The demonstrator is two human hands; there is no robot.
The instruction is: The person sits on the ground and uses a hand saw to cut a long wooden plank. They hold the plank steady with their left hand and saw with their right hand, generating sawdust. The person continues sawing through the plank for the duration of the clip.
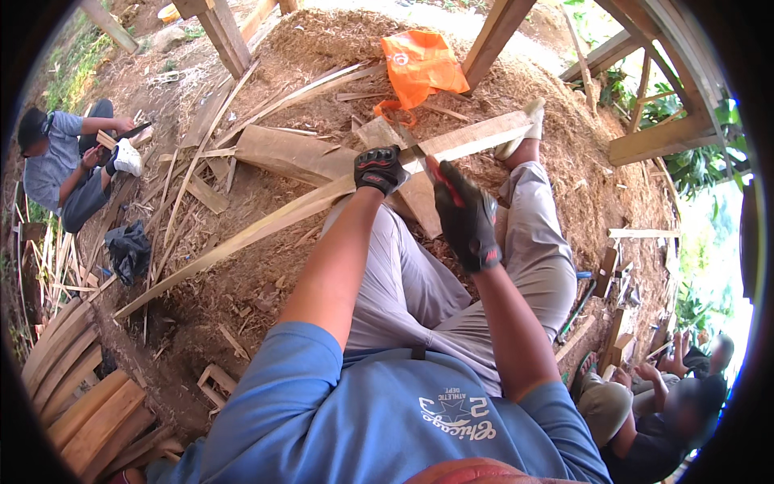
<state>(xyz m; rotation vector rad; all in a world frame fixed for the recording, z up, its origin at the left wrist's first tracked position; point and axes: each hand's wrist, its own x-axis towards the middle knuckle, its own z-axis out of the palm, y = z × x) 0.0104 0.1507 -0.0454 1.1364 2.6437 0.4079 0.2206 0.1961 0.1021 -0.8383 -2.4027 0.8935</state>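
Note:
A long pale wooden board (266,234) runs slantwise across in front of me. It rests over thicker timber pieces (298,155), and its far right end reaches my light shoe (522,133). My left hand (379,170), in a black glove, is closed over the board near its middle. My right hand (468,216), also gloved in black, is wrapped round a red-handled tool (448,184). A narrow grey blade extends from that handle toward the far left, crossing the board just right of my left hand. The blade's edge is too small to make out.
An orange bag (421,66) lies beyond the board on wood shavings. A person (66,165) sits at left, holding a blade and wood; two more people (663,403) sit at lower right. Stacked planks (95,415) fill the lower left. Wooden posts (496,40) stand ahead.

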